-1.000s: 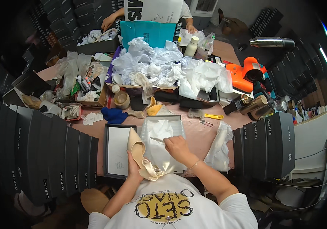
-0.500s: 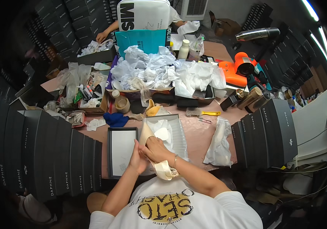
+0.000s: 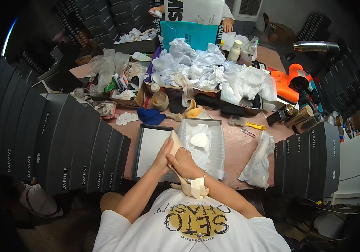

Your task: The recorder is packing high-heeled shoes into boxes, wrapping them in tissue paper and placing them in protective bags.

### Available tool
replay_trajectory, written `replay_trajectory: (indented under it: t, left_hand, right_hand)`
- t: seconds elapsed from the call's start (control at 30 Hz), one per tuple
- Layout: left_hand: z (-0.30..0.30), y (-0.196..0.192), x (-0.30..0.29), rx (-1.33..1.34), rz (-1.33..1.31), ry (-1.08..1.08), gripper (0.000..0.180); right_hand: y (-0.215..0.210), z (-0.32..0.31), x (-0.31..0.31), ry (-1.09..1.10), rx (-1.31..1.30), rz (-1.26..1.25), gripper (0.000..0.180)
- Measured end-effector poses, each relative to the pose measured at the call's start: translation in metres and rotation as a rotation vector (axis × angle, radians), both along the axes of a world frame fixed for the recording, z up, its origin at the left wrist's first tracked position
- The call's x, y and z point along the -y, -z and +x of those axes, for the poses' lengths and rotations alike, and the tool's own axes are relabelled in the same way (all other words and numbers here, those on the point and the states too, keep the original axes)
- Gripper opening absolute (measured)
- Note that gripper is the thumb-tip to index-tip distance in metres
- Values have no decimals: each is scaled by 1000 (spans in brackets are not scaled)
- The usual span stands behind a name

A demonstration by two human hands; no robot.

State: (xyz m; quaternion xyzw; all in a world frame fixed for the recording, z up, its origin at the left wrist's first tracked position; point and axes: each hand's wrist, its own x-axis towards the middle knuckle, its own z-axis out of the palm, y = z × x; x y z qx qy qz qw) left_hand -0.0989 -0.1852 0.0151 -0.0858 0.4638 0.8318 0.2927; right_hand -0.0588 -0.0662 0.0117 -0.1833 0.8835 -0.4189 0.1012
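A beige pointed shoe (image 3: 175, 143) with a wide ankle strap (image 3: 198, 188) is between my two hands, its toe pointing away from me. My left hand (image 3: 163, 158) is wrapped along the shoe's left side. My right hand (image 3: 185, 164) presses at the shoe's opening, its fingertips hidden inside or behind the upper. Just beyond lies an open grey shoe box (image 3: 220, 123) lined with white tissue paper (image 3: 205, 157), with a white rounded pad (image 3: 199, 140) on top. Its dark-edged lid (image 3: 137, 161) rests to the left, white inside up.
Stacked dark shoe boxes flank me at left (image 3: 58, 138) and right (image 3: 310, 159). A paper-wrapped bundle (image 3: 259, 161) lies at right. Farther back are a yellow-handled brush (image 3: 251, 125), a blue cloth (image 3: 150, 116), crumpled paper (image 3: 192, 63) and an orange heat tool (image 3: 289, 84). Another person's hand (image 3: 228, 25) shows behind.
My view has swung, so the table sits farther right in the picture. My hands stay on the shoe, the left one closing more around its side. The other person's hands have moved.
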Motion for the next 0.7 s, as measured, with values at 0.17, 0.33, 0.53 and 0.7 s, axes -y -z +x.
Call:
replay_trajectory:
  t: [0.17,0.33,0.53,0.7]
  left_hand:
    - [7,13,4,27,-5,-52,41]
    - [-15,-6,-5,6,26,24,40]
    - [-13,-1,-6,-2,-31,93,43]
    - [-2,11,-24,50,-47,96,53]
  right_hand:
    - [-33,35,-37,-142,138,-497,43]
    - [-49,34,-68,-112,88,-85,57]
    - [-62,27,-39,-44,65,207,67]
    - [-4,5,-35,29,253,213,75]
